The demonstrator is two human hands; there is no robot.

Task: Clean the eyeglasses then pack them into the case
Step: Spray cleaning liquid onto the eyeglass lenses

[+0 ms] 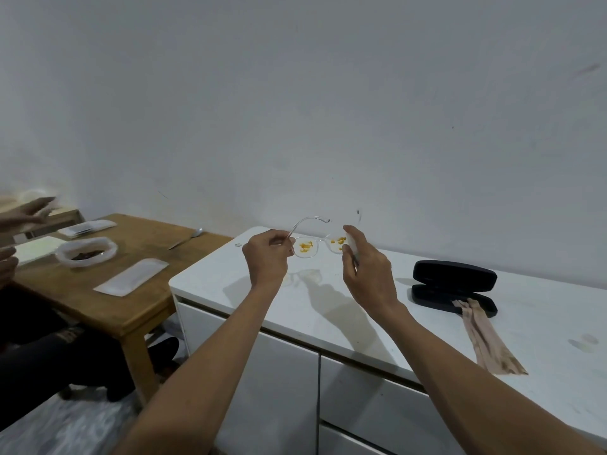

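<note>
Clear-framed eyeglasses (307, 247) hang in the air above the white cabinet top (328, 307), both lenses smeared with orange-yellow spots. My left hand (267, 257) pinches the left temple near the hinge. My right hand (364, 267) grips the frame's right end, with a small white item pressed against it by the thumb. The black eyeglass case (455, 285) lies open at the right of the cabinet top. A beige cleaning cloth (486, 339) trails from the case's lower half toward the front edge.
A wooden table (131, 290) stands left of the cabinet with a white bowl (86, 252), flat white packets (131, 277) and a spoon (185, 239). Another person's hands (23, 215) and dark-clothed legs show at the far left. A wall rises behind.
</note>
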